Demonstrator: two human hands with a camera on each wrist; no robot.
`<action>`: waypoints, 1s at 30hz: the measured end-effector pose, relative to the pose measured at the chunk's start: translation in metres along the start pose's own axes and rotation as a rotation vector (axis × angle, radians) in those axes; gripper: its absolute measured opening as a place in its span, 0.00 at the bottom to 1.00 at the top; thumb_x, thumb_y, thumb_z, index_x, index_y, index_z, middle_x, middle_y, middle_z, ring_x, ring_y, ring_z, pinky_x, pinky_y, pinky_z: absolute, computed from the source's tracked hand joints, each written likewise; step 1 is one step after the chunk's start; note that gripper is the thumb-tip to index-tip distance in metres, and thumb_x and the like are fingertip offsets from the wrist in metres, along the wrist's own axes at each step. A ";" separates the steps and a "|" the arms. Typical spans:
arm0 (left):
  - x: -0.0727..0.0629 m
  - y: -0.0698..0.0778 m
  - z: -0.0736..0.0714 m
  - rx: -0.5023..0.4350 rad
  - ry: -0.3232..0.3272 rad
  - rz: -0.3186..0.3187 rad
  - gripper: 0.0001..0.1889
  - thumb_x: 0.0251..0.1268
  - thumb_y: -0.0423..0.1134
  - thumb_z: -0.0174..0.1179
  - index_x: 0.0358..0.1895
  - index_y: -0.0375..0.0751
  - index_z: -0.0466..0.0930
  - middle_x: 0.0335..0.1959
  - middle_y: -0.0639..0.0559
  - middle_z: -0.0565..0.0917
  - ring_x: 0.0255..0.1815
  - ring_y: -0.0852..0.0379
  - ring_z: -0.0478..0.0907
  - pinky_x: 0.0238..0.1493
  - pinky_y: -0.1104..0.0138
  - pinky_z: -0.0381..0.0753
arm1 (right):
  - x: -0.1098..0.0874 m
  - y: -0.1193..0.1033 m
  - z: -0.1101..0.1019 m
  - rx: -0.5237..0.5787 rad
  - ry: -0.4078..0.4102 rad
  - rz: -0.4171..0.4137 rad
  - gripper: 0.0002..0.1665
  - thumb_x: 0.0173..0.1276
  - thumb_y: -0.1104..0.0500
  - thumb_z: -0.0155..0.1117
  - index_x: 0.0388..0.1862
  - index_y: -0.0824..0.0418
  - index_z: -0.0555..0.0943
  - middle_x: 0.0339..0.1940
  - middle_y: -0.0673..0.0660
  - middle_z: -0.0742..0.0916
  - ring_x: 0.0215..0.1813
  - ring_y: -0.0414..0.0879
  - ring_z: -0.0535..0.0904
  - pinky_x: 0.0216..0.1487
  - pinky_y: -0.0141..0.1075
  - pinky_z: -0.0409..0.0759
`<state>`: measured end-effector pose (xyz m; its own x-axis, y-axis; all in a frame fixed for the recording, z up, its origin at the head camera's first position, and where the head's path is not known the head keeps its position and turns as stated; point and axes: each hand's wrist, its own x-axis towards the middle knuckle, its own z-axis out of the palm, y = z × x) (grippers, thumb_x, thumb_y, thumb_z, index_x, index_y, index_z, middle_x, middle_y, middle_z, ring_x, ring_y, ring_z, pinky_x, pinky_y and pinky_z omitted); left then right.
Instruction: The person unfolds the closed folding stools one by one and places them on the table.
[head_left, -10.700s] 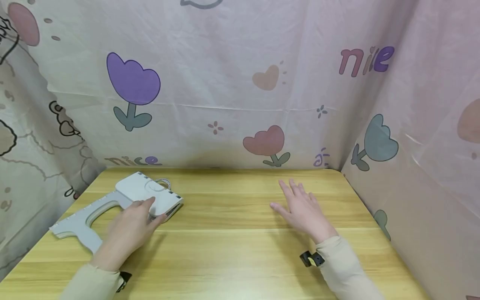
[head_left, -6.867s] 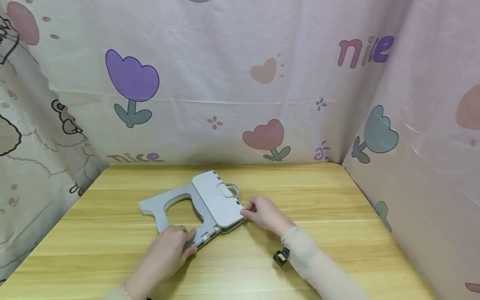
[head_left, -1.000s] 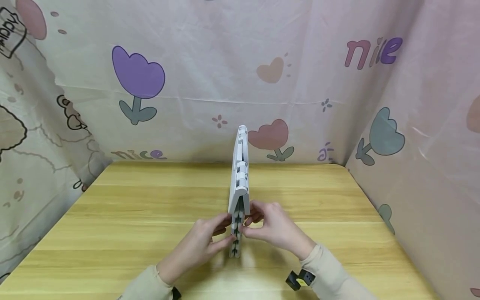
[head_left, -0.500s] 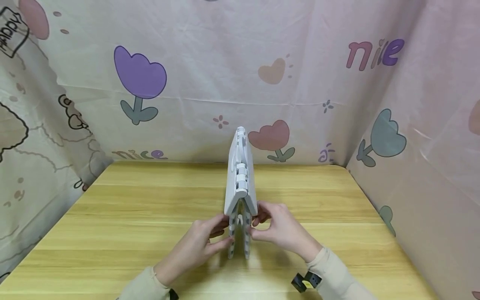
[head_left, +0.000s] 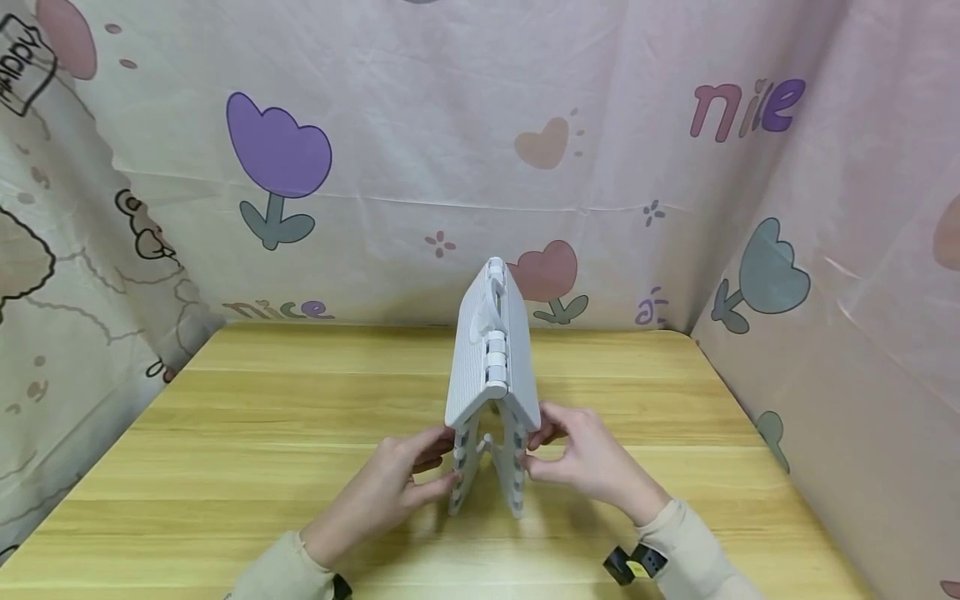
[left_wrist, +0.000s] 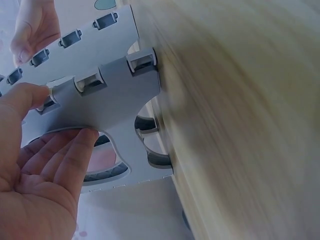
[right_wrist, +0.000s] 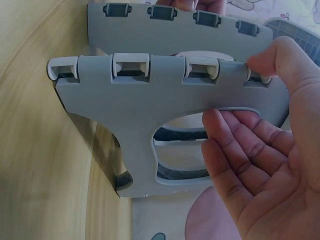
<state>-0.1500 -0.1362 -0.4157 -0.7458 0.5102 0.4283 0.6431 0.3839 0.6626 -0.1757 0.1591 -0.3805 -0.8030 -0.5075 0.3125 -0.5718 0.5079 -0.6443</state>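
A white and grey folding step stool (head_left: 468, 354) stands upright on the wooden table, half unfolded, its two top panels sloping like a roof from the hinge ridge. A carry handle (head_left: 487, 317) sits on that ridge. My left hand (head_left: 393, 483) grips the left leg panel (left_wrist: 117, 95), thumb on the hinged edge, fingers at the oval cutout. On the other side my right hand (head_left: 592, 462) grips the right leg panel (right_wrist: 135, 100) likewise, its thumb at a hinge socket and fingertips at the cutout. A V-shaped inner brace (head_left: 487, 442) shows between the legs.
The wood-grain table (head_left: 300, 400) stretches out on both sides of the stool. A patterned curtain (head_left: 405, 125) hangs behind it and along both sides. A small black device (head_left: 633, 565) is strapped at the right wrist.
The stool, lying flat earlier, has been stood up at the middle. In the last second its leg panels have spread from nearly together to a wider gap, the right hand moving rightward.
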 end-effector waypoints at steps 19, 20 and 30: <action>-0.005 -0.001 -0.004 0.044 0.026 0.018 0.16 0.72 0.31 0.70 0.60 0.37 0.82 0.56 0.38 0.91 0.55 0.41 0.92 0.54 0.58 0.92 | -0.008 0.014 -0.015 -0.038 -0.007 -0.021 0.21 0.60 0.58 0.79 0.53 0.54 0.86 0.41 0.46 0.94 0.42 0.36 0.89 0.53 0.38 0.90; -0.005 -0.001 -0.004 0.042 0.025 0.015 0.16 0.72 0.31 0.70 0.60 0.37 0.82 0.56 0.38 0.91 0.55 0.41 0.92 0.54 0.58 0.92 | -0.008 0.014 -0.016 -0.034 -0.018 -0.018 0.19 0.61 0.57 0.79 0.51 0.54 0.86 0.42 0.46 0.94 0.43 0.37 0.90 0.54 0.39 0.91; 0.002 0.006 -0.032 0.113 0.067 0.013 0.26 0.68 0.34 0.72 0.68 0.34 0.79 0.65 0.39 0.87 0.63 0.42 0.88 0.61 0.56 0.89 | -0.009 0.012 -0.054 -0.037 0.034 0.067 0.18 0.78 0.50 0.70 0.61 0.55 0.85 0.54 0.48 0.92 0.54 0.43 0.89 0.63 0.42 0.88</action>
<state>-0.1529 -0.1575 -0.3916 -0.7448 0.4643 0.4793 0.6655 0.4638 0.5848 -0.1843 0.2068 -0.3535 -0.8444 -0.4481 0.2936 -0.5220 0.5652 -0.6388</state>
